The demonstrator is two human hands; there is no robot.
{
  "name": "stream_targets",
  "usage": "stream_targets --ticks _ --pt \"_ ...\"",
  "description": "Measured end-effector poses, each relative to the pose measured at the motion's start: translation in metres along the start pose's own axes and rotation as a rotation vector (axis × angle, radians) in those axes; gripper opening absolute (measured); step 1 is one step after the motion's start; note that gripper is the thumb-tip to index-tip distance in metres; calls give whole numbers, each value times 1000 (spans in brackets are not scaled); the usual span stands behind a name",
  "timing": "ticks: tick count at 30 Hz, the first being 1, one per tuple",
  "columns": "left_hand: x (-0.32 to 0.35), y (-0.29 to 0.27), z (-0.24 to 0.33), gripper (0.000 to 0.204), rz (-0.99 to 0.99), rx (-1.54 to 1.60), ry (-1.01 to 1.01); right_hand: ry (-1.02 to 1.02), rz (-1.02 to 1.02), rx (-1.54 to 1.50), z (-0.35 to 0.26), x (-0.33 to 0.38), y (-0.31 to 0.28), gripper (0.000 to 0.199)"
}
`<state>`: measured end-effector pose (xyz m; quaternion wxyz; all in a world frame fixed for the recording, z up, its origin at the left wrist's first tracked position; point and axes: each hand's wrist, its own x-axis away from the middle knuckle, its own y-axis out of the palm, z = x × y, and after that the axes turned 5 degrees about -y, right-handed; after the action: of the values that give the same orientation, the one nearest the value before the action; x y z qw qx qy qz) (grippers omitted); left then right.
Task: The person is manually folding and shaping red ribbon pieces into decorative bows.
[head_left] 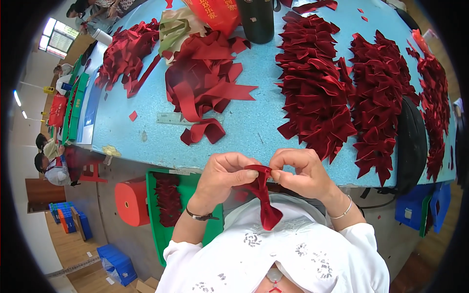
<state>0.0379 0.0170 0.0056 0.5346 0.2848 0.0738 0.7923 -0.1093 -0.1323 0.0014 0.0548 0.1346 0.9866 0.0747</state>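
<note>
A dark red velvet ribbon (264,198) hangs between my hands at the table's front edge, its lower end looped out like half a bow. My left hand (225,176) pinches its upper part between thumb and fingers. The fingers of my right hand (304,171) are closed on the ribbon's top end, close beside the left thumb. Beyond them on the blue table (244,132) lies a loose heap of flat red ribbon strips (200,73). To the right of the heap, finished-looking velvet bows (315,83) are stacked in a long row.
More bow rows (376,93) lie at the right, beside a black bag (410,141). A dark bottle (257,22) stands at the back. A ruler (168,118) lies near the strips. Below the table's left side are a green crate (156,239) holding bows and a red stool (132,201).
</note>
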Motion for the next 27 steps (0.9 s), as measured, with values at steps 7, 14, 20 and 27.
stream_targets --ticks 7,14,20,27 --pt "5 6 -2 7 41 11 -30 -301 104 328 3 4 9 10" --pt "-5 2 -2 8 51 -163 62 -231 178 356 4 -6 7 10" --pt "5 21 9 9 154 -393 123 -87 152 392 0 -5 6 14" --pt "3 11 -13 9 132 -501 200 0 138 562 -1 5 15 17"
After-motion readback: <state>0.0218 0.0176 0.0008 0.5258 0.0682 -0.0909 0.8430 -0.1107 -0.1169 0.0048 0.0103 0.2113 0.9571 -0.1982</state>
